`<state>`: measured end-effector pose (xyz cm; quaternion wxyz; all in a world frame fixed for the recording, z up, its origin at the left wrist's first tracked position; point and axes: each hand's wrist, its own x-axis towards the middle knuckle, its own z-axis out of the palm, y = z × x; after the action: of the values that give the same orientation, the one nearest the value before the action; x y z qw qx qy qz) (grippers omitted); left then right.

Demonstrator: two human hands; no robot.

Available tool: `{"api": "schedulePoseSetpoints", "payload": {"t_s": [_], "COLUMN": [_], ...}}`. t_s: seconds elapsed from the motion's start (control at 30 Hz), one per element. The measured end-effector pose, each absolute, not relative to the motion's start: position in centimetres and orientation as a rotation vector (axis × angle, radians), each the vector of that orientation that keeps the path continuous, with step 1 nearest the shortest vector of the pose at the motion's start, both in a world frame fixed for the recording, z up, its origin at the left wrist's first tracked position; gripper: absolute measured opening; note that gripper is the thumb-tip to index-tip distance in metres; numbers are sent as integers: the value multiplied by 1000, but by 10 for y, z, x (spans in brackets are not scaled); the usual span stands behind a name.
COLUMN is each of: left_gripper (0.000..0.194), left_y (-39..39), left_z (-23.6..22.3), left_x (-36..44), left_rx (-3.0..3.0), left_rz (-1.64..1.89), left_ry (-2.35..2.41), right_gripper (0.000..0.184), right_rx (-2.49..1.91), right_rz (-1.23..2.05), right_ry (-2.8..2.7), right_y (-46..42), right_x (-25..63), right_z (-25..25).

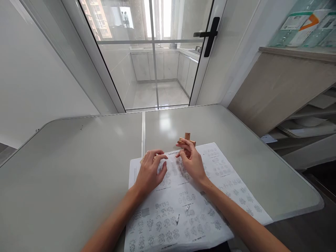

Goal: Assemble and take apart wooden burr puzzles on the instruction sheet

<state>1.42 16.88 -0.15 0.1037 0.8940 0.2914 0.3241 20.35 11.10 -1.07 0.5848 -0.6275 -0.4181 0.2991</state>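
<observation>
A large sheet of white paper, printed with many small line diagrams, lies on the table in front of me. My left hand is over its upper left part, fingers bent and thumb apart, with nothing between them. A bit of pale wood shows beside that hand, mostly hidden behind it. My right hand is over the sheet's top middle, fingers loosely curved and apart. Just beyond its fingertips are several small wooden pieces, one standing up; whether the fingers touch them I cannot tell.
The grey-green table has a pale seam running away from me. Beyond its far edge is a glass door with a black handle. At right, a wooden shelf unit holds packs of bottles.
</observation>
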Motion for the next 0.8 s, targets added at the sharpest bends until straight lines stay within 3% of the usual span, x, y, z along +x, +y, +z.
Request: {"api": "schedulePoseSetpoints", "payload": {"t_s": [0.4,0.8], "left_gripper": [19,23], "left_y": [171,174], "left_z": [-3,-6], "left_x": [14,14], "left_rx": [2636,2628], "left_rz": [1018,975], "left_ry": [818,831], "right_gripper": [16,14], "right_rx": [-1278,-1151], "right_rz": [870,961], "right_ry": [-911,-947], "right_y": [107,105], "right_x": [200,198], "right_z": [-2,-1]}}
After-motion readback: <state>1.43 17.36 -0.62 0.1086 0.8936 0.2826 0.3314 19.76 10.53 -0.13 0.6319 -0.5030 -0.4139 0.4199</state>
